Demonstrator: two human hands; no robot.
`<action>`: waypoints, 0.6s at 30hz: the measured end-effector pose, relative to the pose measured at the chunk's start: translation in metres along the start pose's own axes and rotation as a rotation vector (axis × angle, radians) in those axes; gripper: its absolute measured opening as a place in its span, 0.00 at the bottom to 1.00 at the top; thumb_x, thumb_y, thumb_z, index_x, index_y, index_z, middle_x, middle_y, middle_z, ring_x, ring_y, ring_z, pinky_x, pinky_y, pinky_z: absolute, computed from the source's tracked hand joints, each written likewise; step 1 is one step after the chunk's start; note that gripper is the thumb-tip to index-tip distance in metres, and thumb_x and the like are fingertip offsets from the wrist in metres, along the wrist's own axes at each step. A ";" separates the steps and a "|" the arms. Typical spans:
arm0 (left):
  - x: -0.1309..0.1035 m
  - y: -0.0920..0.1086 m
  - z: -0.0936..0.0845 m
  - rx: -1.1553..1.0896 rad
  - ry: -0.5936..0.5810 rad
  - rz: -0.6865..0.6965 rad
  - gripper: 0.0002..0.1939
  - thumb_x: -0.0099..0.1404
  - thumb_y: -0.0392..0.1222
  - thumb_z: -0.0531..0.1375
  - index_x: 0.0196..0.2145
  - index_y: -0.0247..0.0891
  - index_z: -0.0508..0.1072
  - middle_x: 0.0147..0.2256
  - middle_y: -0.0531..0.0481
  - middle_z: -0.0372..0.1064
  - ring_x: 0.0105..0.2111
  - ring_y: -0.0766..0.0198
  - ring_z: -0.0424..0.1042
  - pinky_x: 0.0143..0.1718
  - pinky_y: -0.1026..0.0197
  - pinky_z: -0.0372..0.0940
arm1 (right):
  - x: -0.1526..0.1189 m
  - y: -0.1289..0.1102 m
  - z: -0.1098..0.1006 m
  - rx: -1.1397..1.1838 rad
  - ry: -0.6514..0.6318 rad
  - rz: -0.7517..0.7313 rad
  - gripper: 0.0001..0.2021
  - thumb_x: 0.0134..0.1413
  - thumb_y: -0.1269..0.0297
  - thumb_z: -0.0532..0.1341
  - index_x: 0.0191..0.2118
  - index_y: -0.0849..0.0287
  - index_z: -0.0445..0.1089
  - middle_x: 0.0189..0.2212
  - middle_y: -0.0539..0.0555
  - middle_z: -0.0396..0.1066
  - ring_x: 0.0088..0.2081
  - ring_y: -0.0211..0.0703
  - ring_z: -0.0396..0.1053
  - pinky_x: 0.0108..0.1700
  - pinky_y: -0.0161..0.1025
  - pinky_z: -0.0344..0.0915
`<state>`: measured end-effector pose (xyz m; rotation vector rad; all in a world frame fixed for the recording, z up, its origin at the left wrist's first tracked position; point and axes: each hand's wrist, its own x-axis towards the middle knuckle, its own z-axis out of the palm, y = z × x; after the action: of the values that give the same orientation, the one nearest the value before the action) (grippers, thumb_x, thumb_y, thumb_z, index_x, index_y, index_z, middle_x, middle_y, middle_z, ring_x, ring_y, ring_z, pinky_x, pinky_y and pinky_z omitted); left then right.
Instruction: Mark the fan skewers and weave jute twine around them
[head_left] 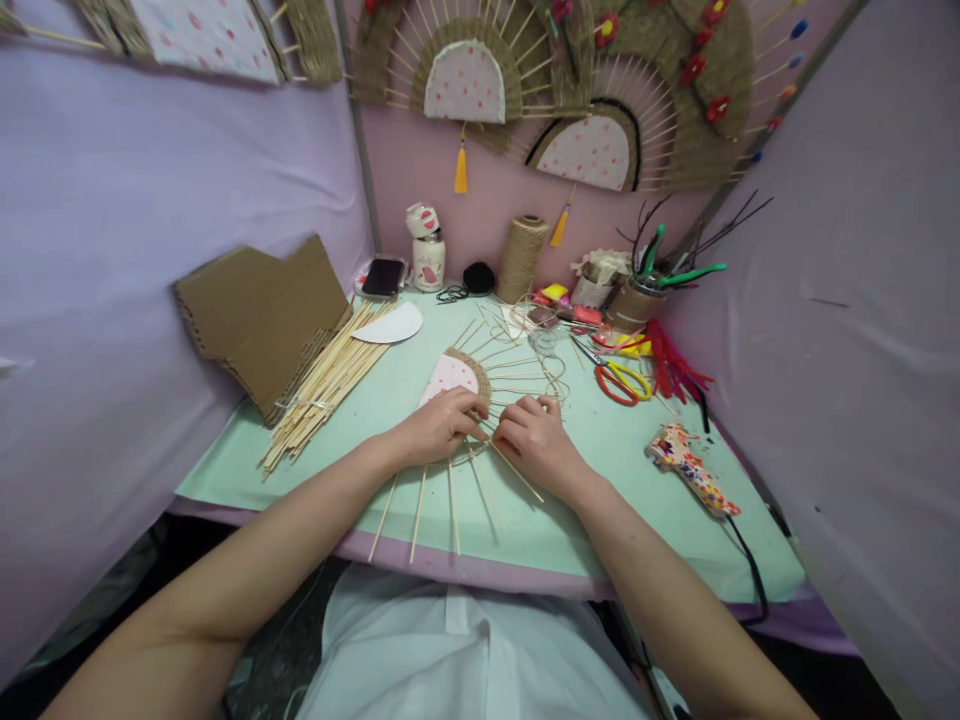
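Note:
A half-round fan (452, 372) lies on the table, with a white dotted centre, a band of brown twine around its curve and thin wooden sticks spreading outward. My left hand (442, 428) rests over the fan's lower part, its fingers closed on the band and the stick bases. Close beside it, my right hand (536, 440) has its fingers curled together among the sticks at the band's outer edge. Loose twine (556, 372) loops over the sticks and runs down to my right hand. My fingers hide the exact spot where they grip.
Left lie a stick bundle (330, 385), a white paper half-circle (390, 324) and cardboard (262, 310). Behind stand a twine spool (521, 258) and a jar (429, 262). Right are scissors (622, 380), red strips (670, 362) and a corded, flower-patterned glue gun (694, 470). Finished fans (469, 85) hang behind.

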<state>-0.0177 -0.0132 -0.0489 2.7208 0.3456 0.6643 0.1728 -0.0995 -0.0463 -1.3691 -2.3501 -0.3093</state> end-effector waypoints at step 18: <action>0.001 0.001 0.000 0.017 -0.016 0.006 0.21 0.53 0.21 0.53 0.33 0.42 0.79 0.41 0.48 0.70 0.44 0.61 0.66 0.48 0.55 0.61 | 0.000 -0.001 0.000 0.004 -0.045 0.025 0.09 0.59 0.68 0.57 0.29 0.57 0.71 0.30 0.52 0.70 0.38 0.43 0.59 0.45 0.44 0.44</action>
<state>-0.0170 -0.0140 -0.0478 2.7429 0.3413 0.6430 0.1720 -0.1004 -0.0461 -1.4168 -2.3662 -0.2696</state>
